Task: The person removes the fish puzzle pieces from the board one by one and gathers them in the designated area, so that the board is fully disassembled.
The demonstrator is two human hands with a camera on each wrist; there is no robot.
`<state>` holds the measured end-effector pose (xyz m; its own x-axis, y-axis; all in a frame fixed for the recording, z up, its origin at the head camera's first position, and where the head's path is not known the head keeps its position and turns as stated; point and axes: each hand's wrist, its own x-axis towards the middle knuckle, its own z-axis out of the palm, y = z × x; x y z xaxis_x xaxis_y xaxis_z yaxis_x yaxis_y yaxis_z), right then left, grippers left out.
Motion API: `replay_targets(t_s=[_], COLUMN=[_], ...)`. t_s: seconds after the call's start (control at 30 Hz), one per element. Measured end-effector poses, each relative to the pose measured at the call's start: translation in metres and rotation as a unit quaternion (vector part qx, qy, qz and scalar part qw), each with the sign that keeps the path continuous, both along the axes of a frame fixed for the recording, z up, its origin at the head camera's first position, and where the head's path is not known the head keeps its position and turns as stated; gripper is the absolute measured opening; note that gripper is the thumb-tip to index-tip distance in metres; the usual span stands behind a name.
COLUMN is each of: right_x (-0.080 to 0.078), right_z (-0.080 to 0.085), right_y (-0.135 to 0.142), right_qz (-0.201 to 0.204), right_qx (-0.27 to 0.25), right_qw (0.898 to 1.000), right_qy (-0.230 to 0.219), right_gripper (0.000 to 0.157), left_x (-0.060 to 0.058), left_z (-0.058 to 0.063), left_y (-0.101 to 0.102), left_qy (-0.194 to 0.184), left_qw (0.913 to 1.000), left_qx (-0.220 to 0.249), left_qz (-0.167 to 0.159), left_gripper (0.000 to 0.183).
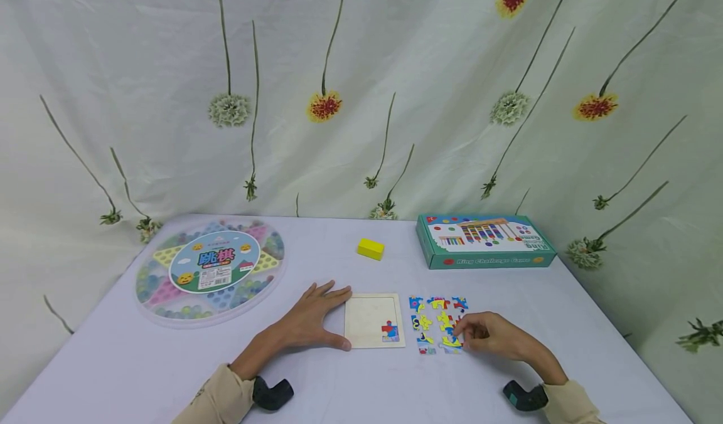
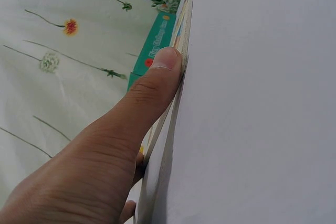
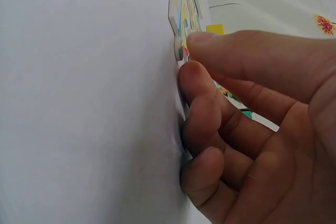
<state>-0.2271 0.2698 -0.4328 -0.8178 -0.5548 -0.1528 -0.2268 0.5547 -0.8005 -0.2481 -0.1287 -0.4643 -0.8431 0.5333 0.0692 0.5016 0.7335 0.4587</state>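
A shallow square wooden puzzle tray [image 1: 369, 317] lies on the table with one red and blue puzzle piece [image 1: 390, 331] in its lower right corner. My left hand [image 1: 316, 316] spreads its fingers along the tray's left side, the thumb [image 2: 167, 59] touching the edge. Right of the tray, several colourful jigsaw pieces [image 1: 425, 321] lie in loose rows. At their right side my right hand [image 1: 497, 336] pinches a small puzzle piece [image 3: 181, 51] at the table surface, its other fingers curled; the fingertips partly hide that piece.
A round Chinese checkers set [image 1: 214, 261] lies at the left. Toward the back are a yellow block [image 1: 370, 249] and, to its right, a green Ring Challenge Game box [image 1: 486, 242]. A flowered cloth [image 1: 361, 66] hangs behind the white table [image 1: 339, 386].
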Motion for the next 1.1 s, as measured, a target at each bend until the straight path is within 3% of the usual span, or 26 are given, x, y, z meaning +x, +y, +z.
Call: replay_targets(t_s=[0.6, 0.9, 1.1], right_x=[-0.001, -0.002, -0.005], right_z=[-0.001, 0.005, 0.012], right_y=[0.001, -0.007, -0.023], right_qz=[0.000, 0.010, 0.015], right_qx=[0.003, 0.035, 0.055], right_qw=[1.000, 0.997, 0.993], right_qy=[0.009, 0.070, 0.107], right_gripper=[0.016, 0.014, 0.022], left_x=[0.000, 0.000, 0.000], left_z=[0.000, 0.001, 0.000], left_y=[-0.002, -0.002, -0.001], left_qy=[0.010, 0.007, 0.008], left_qw=[0.9998, 0.9999, 0.9998], left_qx=[0.013, 0.012, 0.014], left_qz=[-0.011, -0.009, -0.011], left_gripper=[0.104, 0.104, 0.104])
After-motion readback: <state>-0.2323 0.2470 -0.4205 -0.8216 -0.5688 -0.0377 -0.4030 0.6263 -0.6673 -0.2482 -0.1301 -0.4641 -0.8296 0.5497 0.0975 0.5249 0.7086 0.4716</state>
